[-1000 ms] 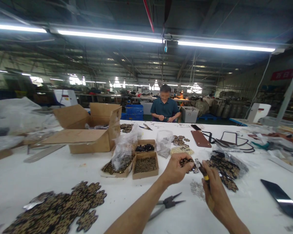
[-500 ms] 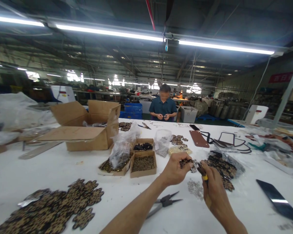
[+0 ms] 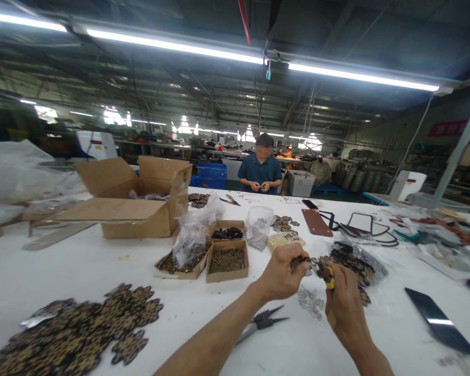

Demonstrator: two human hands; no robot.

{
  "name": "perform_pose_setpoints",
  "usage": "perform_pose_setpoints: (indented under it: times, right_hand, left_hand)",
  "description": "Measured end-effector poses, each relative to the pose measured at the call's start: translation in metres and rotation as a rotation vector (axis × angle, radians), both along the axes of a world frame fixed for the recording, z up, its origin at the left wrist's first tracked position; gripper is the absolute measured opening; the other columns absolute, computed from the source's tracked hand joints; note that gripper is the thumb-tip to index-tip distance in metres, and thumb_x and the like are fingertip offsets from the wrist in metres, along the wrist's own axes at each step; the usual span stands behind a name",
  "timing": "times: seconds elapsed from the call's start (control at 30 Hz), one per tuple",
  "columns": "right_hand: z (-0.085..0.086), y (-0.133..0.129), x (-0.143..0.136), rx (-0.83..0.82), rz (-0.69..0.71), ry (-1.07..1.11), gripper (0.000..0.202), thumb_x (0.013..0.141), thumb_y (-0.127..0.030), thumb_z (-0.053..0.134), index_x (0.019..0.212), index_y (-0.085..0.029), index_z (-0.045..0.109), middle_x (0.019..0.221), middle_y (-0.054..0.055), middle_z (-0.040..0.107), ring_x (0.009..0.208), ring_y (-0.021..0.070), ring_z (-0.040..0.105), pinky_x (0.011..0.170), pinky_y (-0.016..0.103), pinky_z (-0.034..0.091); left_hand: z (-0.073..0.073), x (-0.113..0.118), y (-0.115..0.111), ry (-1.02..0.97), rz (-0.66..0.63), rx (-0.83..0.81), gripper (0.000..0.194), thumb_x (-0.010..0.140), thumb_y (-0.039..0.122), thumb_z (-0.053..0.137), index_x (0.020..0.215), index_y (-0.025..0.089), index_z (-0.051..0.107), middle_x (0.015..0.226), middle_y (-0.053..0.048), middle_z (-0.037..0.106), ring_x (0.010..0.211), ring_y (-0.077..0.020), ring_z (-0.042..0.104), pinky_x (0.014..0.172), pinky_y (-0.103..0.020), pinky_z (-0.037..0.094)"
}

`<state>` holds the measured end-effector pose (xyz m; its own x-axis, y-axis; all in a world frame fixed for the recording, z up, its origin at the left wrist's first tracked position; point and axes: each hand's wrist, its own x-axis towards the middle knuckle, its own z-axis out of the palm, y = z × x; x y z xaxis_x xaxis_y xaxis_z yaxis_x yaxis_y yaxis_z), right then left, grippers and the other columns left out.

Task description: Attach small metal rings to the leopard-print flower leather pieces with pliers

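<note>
My left hand [image 3: 285, 271] is closed, pinching a leopard-print patch [image 3: 296, 262] with dark edging between thumb and fingers. Small shiny metal at its edge is too fine to make out. In my right hand [image 3: 345, 300] is a pair of pliers with yellow on its handles [image 3: 330, 280]; its jaws point left at the patch. Small silvery rings or links [image 3: 310, 302] lie on the table below and between the hands. A second pair of pliers [image 3: 263, 319] rests by my left forearm, jaws apart. More leopard-print patches [image 3: 72, 334] are heaped at front left.
Card boxes of small brass-coloured pieces [image 3: 227, 262] and black pieces [image 3: 227, 233] stand left of my hands, near an open carton [image 3: 133, 230]. Bagged patches [image 3: 352, 266] and a dark phone-like slab [image 3: 438, 319] lie right. A person [image 3: 260, 166] sits opposite.
The pliers have turned in my right hand, so more of the yellow handle shows. My left hand keeps its pinch on the patch. The whole view has shifted slightly.
</note>
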<state>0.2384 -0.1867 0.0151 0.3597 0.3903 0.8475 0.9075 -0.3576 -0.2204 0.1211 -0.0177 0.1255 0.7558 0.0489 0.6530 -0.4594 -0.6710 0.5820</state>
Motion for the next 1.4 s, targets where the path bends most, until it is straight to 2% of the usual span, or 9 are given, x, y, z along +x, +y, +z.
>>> perform_pose_setpoints:
  times: [0.2,0.63,1.0,1.23,1.4]
  right_hand:
    - [0.001,-0.002,0.003,0.029,-0.027,-0.050,0.056,0.084,-0.008,0.045,0.139,-0.016,0.042,0.120,0.020,0.052,0.114,0.0358,0.049,0.093,0.058,0.048]
    - [0.005,-0.008,0.002,-0.031,-0.071,-0.005,0.055,0.080,-0.004,0.045,0.133,-0.016,0.045,0.119,0.019,0.052,0.116,0.0358,0.049,0.095,0.056,0.048]
    - [-0.002,-0.008,0.009,-0.007,-0.003,0.019,0.055,0.083,-0.009,0.046,0.137,-0.016,0.044,0.124,0.020,0.052,0.119,0.0356,0.048,0.097,0.058,0.047]
    - [-0.006,-0.006,0.008,-0.001,0.129,0.105,0.048,0.092,-0.016,0.046,0.140,-0.019,0.044,0.128,0.017,0.054,0.120,0.0327,0.052,0.101,0.056,0.046]
    - [-0.007,-0.013,0.020,-0.041,0.146,0.062,0.052,0.093,-0.020,0.046,0.145,-0.022,0.040,0.128,0.016,0.055,0.118,0.0331,0.054,0.096,0.055,0.050]
  left_hand:
    - [-0.002,0.000,-0.003,-0.025,0.004,0.026,0.008,0.088,0.022,0.057,0.085,0.019,0.063,0.078,-0.006,0.061,0.077,-0.0184,0.054,0.074,-0.030,0.040]
    - [0.000,-0.001,-0.007,-0.066,0.018,0.116,0.011,0.091,0.022,0.053,0.088,0.019,0.063,0.081,-0.008,0.061,0.079,-0.0201,0.056,0.076,-0.033,0.041]
    - [-0.003,0.003,-0.007,-0.175,0.034,0.244,0.008,0.088,0.019,0.053,0.089,0.018,0.061,0.080,-0.008,0.061,0.076,-0.0202,0.055,0.071,-0.034,0.040]
    - [-0.006,0.006,-0.009,-0.221,0.022,0.158,0.005,0.086,0.017,0.054,0.083,0.017,0.058,0.073,-0.004,0.057,0.071,-0.0168,0.052,0.066,-0.030,0.039]
    - [-0.008,0.006,-0.010,-0.175,0.023,0.102,0.004,0.084,0.016,0.056,0.081,0.017,0.058,0.071,-0.002,0.055,0.068,-0.0152,0.050,0.064,-0.029,0.038]
